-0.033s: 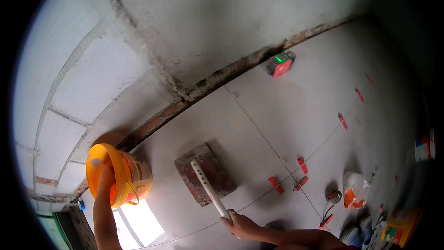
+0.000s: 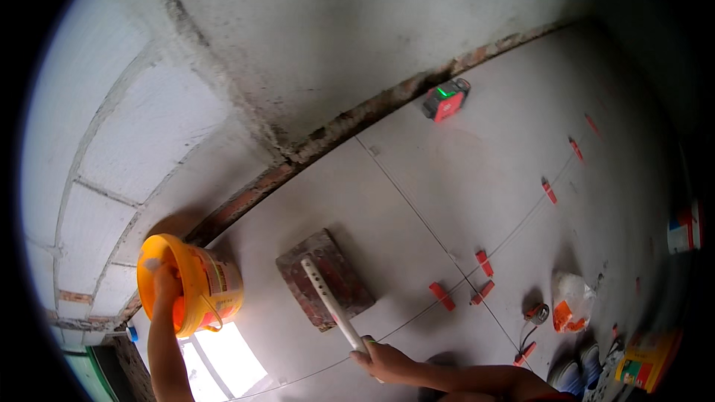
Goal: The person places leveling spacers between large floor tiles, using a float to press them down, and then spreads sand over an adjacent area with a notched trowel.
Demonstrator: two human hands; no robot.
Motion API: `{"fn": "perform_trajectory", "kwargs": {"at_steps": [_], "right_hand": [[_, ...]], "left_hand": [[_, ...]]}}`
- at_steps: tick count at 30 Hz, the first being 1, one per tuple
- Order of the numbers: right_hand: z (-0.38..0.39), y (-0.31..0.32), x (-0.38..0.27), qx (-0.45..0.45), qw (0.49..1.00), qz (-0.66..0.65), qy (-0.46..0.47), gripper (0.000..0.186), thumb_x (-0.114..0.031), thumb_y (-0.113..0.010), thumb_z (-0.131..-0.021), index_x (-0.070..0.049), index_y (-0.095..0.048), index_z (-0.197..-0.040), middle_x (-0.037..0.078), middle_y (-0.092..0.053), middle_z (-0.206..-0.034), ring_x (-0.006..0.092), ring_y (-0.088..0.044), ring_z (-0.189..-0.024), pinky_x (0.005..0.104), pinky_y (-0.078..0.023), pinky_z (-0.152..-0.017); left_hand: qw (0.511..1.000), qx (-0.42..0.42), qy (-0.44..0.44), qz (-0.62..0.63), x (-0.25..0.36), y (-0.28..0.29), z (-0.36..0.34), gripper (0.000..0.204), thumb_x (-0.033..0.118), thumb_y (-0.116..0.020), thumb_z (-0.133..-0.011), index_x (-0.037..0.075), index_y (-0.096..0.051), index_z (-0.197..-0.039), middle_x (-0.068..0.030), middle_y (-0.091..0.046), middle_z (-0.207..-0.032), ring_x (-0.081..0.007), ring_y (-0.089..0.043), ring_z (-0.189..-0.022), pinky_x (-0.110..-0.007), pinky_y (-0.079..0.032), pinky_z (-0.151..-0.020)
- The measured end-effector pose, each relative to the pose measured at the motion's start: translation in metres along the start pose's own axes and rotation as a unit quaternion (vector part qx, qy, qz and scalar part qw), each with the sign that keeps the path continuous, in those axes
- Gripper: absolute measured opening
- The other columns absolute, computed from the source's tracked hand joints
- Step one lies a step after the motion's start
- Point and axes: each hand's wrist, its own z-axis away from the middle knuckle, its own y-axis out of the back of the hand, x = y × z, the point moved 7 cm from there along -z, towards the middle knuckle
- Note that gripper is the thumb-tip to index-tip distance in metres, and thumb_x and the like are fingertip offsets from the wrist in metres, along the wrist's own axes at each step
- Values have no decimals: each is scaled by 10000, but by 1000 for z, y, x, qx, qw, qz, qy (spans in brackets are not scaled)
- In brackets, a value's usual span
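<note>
My left hand point(image 2: 165, 284) reaches into a yellow bucket point(image 2: 195, 286) that leans toward me at the left. Orange-red pieces lie inside the bucket around the hand; its fingers are too blurred and shaded to read. My right hand point(image 2: 383, 362) is closed round the lower end of a long white handle point(image 2: 331, 305) with holes near its top. That handle reaches over a worn, reddish-brown square block point(image 2: 325, 279) resting on the tiles; whether the two are joined I cannot tell for sure.
Red tile-levelling wedges point(image 2: 484, 263) stand along the joints of the grey floor tiles point(image 2: 417, 268). A red and black laser level point(image 2: 447, 100) with a green light sits by the wall. A tape measure point(image 2: 538, 314), a clear bag point(image 2: 572, 304) with orange pieces and a yellow container point(image 2: 646, 361) lie right.
My left hand has shifted slightly inside the bucket, toward its far wall. My right hand keeps its grip on the handle. The whole view has moved a little.
</note>
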Motion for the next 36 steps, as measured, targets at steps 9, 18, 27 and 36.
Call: {"fn": "perform_trajectory", "kwargs": {"at_steps": [9,18,27,36], "right_hand": [[-7,46,-68,85,953,-190,218,379,-304,-587,-983,-16,-526,-1222,96,-653,-899,200,-656,-747,317,-528,-711],[17,77,-11,-29,893,-448,15,340,-346,-553,-996,-28,-607,-1103,33,-627,-916,95,-592,-774,267,-488,-690],[43,157,43,67,949,-306,42,216,-220,-613,-940,-31,-648,-1039,58,-659,-859,119,-633,-752,286,-511,-688],[44,290,67,323,847,409,103,237,-56,-600,-905,-50,-591,-1141,116,-598,-1048,301,-584,-976,389,-509,-846]], "left_hand": [[926,91,-138,341,252,160,197,76,41,-600,-936,-5,-547,-909,-112,-669,-895,-177,-668,-838,-292,-518,-743],[839,-184,-253,446,442,-18,336,252,-43,-754,-798,34,-516,-832,-66,-625,-918,-106,-602,-743,-255,-502,-612],[779,-276,-225,516,426,-32,348,290,-87,-781,-726,23,-514,-759,-56,-608,-873,-113,-573,-753,-268,-489,-641],[899,35,76,430,234,-70,254,288,-5,-574,-910,18,-473,-1178,-68,-574,-917,-118,-536,-741,-269,-476,-660]]}}
